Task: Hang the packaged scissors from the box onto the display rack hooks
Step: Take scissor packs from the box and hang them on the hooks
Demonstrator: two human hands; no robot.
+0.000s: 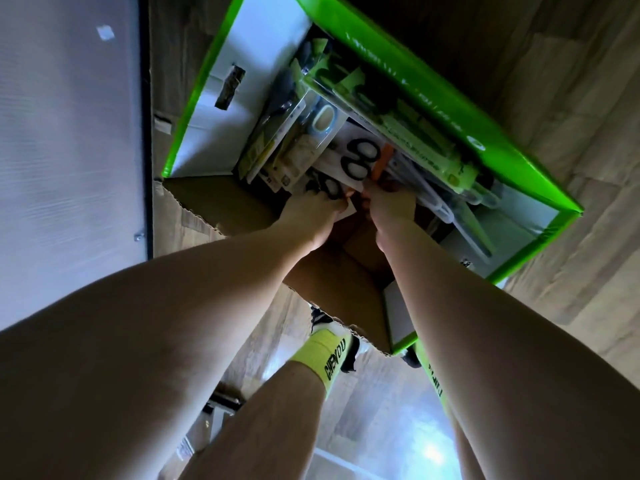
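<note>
Two hands (313,207) (391,202) gripping scissors pack (356,157), green box (450,109), "CHERVO" sock (325,358)

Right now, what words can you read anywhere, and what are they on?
Yellow sock: black letters, roughly "CHENOO"; only a guess.
Second sock: black letters, too stretched to read.
Green box rim: pale printed characters, too blurred to read.
Scissors packages in the box: print too small and blurred.
</note>
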